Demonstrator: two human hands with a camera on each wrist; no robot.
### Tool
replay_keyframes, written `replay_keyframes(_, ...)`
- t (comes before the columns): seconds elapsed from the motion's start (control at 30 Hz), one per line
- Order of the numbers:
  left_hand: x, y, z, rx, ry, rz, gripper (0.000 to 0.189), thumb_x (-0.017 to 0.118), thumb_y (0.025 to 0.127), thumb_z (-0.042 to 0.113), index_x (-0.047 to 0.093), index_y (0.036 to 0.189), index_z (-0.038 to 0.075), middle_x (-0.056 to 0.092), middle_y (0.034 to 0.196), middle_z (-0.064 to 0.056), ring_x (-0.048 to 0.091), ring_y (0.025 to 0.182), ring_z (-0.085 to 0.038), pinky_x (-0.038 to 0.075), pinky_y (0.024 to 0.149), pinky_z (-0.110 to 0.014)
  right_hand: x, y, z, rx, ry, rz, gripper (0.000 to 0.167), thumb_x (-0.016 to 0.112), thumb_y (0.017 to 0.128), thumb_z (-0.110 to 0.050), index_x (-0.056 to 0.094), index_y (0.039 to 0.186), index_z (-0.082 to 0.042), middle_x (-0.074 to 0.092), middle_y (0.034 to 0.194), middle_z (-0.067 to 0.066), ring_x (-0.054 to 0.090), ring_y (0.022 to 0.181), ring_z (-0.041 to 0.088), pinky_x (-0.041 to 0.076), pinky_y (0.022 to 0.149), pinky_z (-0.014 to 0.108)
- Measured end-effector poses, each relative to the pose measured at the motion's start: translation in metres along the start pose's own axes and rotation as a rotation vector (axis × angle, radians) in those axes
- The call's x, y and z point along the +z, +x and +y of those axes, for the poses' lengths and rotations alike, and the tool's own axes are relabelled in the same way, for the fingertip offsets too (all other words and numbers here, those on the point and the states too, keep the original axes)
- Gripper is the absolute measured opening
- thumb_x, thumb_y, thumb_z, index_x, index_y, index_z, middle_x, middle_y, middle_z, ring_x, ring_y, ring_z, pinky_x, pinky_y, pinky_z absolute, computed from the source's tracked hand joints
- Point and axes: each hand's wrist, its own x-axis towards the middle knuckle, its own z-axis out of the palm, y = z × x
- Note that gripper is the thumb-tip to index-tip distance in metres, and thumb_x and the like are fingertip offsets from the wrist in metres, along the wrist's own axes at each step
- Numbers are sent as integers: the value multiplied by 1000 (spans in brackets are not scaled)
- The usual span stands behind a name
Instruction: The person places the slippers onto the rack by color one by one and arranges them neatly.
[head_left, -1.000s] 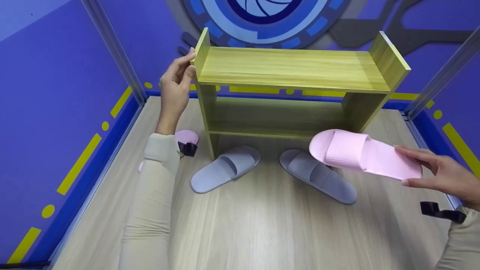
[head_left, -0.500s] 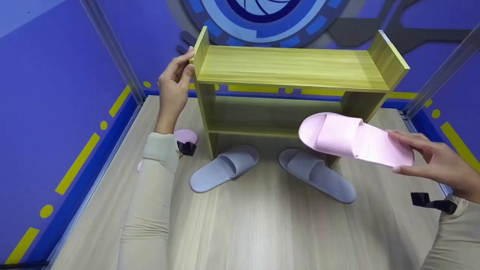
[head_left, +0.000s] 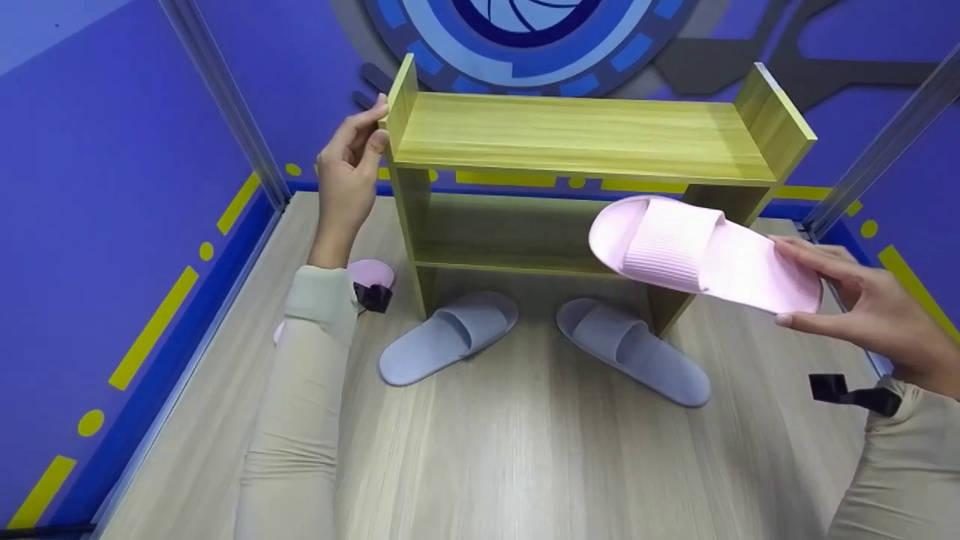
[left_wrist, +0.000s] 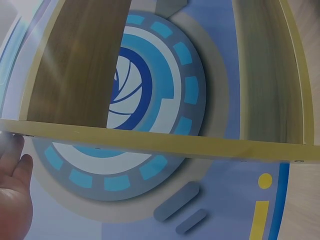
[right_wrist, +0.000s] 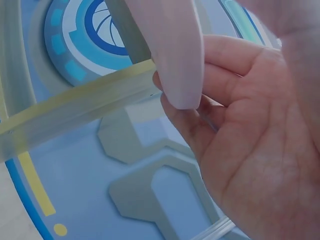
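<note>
- The left hand (head_left: 352, 154) touches the shelf's (head_left: 585, 139) left side panel from outside, near its top; its fingers are loosely bent and lie against the wood.
- The right hand (head_left: 881, 304) pinches the heel of a pink slipper (head_left: 675, 247) between thumb and fingers.
- That slipper is in the air before the shelf's right part, toe to the left and strap up, tilted with its toe end higher in view than its heel.
- On the floor (head_left: 517, 465), two grey slippers lie strap up near the shelf's front: the left one (head_left: 424, 349) by the left panel, the right one (head_left: 656, 364) partly below the held slipper in view. Their toes point toward the shelf and inward, well apart.
- Left of the shelf, a pink piece (head_left: 375, 271) shows past the left sleeve (head_left: 300, 397); the sleeve hides much of what lies there.
- Each wrist wears a black mount.
- Behind the shelf stands a blue wall (head_left: 285, 82) with a round emblem (head_left: 502, 71).
</note>
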Motion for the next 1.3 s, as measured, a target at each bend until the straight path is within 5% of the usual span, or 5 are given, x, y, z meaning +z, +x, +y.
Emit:
replay_keyframes(0.37,-1,2,-11,23,-20,-3,31,55,95,9,61,124,-1,56,137,-12,56,125,-15,49,98,-30,0,11,-8,-145,141,8,86,71,60,31,42,139,11,43,149,15,38,131,14,33,104,7)
replay_keyframes(0.57,-1,0,1,0,1,-10,32,55,96,8,59,125,-4,56,137,-14,57,123,-16,49,98,-29,-2,14,-11,-167,124,-13,88,71,58,32,42,138,12,44,149,10,39,131,13,34,104,7)
replay_keyframes(0.87,-1,0,0,-1,-8,-11,31,54,96,8,59,125,-3,55,137,-13,55,126,-16,48,100,-30,-3,22,-23,-185,287,-18,82,69,59,33,43,134,16,47,145,18,39,136,17,36,105,11)
replay_keyframes(1.3,-2,1,0,-4,-9,-15,32,54,96,8,59,125,-3,54,138,-16,55,126,-16,48,100,-30,1,39,-30,-243,245,37,84,70,57,34,43,135,16,52,142,11,42,129,16,36,103,10)
